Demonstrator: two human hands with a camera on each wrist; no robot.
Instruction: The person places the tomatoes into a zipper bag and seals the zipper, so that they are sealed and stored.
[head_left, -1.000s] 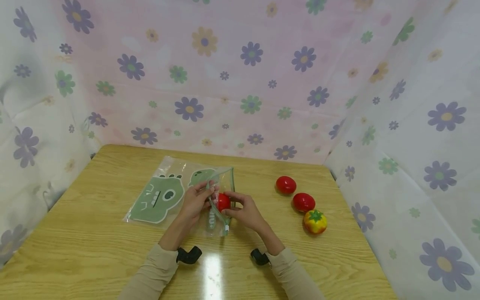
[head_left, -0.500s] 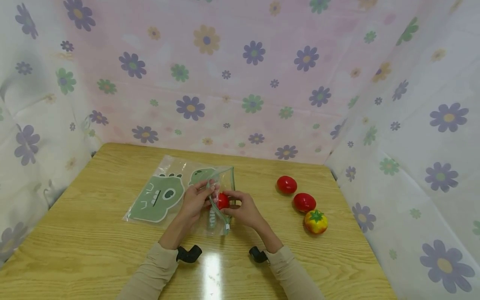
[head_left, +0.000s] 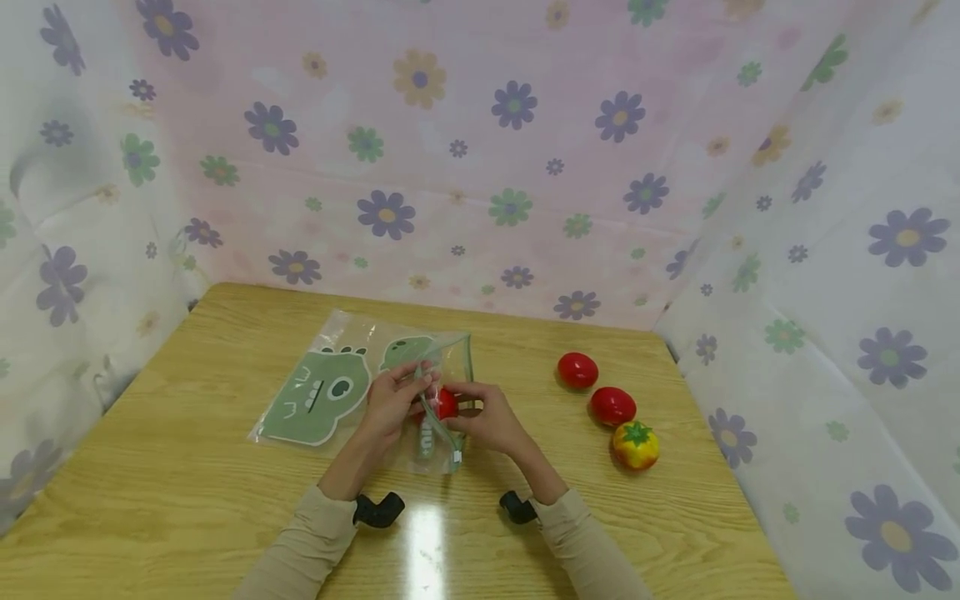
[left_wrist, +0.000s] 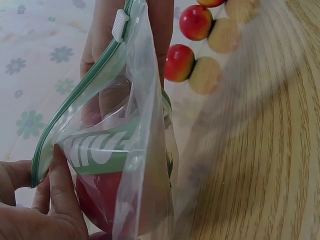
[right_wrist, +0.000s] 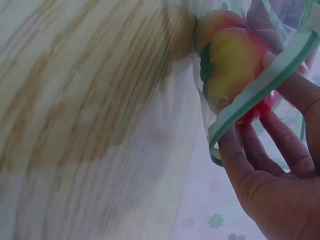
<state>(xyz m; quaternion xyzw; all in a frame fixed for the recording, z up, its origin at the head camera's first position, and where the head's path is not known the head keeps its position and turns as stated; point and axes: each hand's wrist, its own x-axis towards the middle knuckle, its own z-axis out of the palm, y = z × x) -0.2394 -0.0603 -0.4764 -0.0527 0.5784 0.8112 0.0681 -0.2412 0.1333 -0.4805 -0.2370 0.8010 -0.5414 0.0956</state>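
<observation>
A clear zip bag (head_left: pixel 309 404) with a green dinosaur print lies on the table, its green-edged mouth spread toward the right. My left hand (head_left: pixel 386 410) pinches the upper edge of that mouth. In my right hand (head_left: pixel 491 421) is a glossy red-and-yellow, tomato-like fruit (right_wrist: pixel 235 65) with a green leafy top, held at the mouth with fingers curled around it. Behind it, through the plastic, shows another such fruit (right_wrist: pixel 220 21). The white zip slider (left_wrist: pixel 120 25) sits at the near end of the mouth.
Two red fruits (head_left: pixel 577 370) (head_left: pixel 612 406) and a yellow one with a green top (head_left: pixel 636 446) stand in a row to the right on the wooden table (head_left: pixel 187 500). Flower-printed curtains (head_left: pixel 465 192) enclose the back and sides. Black wrist mounts (head_left: pixel 378 510) stick out beside both forearms.
The red fruit has slipped slightly further left into the bag's mouth with my right hand's fingers. My left hand keeps its pinch. The whole head view has shifted a little.
</observation>
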